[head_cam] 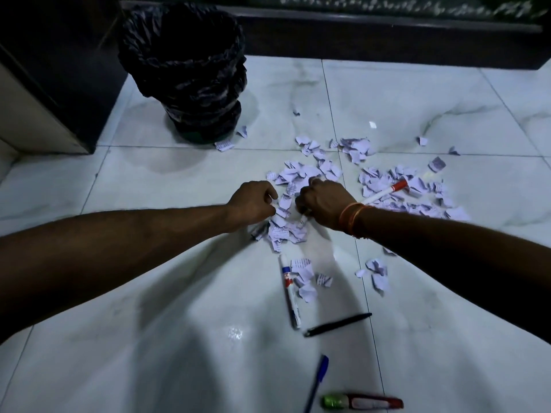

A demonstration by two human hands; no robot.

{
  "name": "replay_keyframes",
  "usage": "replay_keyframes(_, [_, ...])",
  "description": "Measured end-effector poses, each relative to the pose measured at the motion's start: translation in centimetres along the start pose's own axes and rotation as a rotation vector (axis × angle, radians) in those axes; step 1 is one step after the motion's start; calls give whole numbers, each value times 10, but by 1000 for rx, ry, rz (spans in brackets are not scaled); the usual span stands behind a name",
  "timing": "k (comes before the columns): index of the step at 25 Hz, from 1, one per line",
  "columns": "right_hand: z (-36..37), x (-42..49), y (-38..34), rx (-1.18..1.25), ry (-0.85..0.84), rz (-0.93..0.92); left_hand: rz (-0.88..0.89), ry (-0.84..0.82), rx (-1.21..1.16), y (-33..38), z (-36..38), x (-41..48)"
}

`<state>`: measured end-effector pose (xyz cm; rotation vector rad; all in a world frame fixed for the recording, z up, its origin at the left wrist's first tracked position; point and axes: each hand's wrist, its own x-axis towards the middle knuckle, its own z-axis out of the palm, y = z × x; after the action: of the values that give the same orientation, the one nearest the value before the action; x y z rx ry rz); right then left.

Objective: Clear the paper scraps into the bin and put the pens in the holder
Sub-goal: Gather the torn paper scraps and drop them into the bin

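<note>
Torn white paper scraps (310, 171) lie scattered over the marble floor, in heaps at the middle and right. My left hand (253, 201) and my right hand (323, 201) are both curled over the near heap, fingers pinched on scraps. A bin (182, 70) lined with a black bag stands at the back left. Pens lie around: a red-capped marker (387, 190) behind my right wrist, a white marker (289, 290), a black pen (337, 324), a blue pen (317, 380) and a green-capped red marker (362, 402). No holder is in view.
A dark cabinet (59, 84) stands at the left beside the bin. A dark skirting (387, 40) runs along the back wall. Stray scraps (378, 272) lie at the right, and one more lies at the bin's foot.
</note>
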<state>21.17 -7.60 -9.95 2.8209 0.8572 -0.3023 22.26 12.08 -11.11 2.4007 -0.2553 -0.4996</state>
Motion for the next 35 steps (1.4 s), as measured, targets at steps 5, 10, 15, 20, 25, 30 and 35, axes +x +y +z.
replay_keyframes(5, [-7, -14, -1, 47, 23, 171, 382, -176, 280, -2, 5, -21])
replay_keyframes(10, [-9, -40, -3, 365, -215, 355, 715, -312, 474, -9, 17, -55])
replay_keyframes(15, [-6, -74, -23, 416, -452, 179, 950, -330, 749, -9, 35, -67])
replay_keyframes(20, [22, -102, -51, 368, -594, 109, 977, -341, 779, -15, 33, -72])
replay_keyframes(25, [31, -116, -73, 370, -659, 28, 958, -475, 767, -27, 19, -78])
replay_keyframes(30, [41, -121, -85, 541, -753, 29, 905, -637, 775, -39, 8, -90])
replay_keyframes(35, [21, -123, -69, 706, -698, 205, 955, -527, 674, -30, 27, -104])
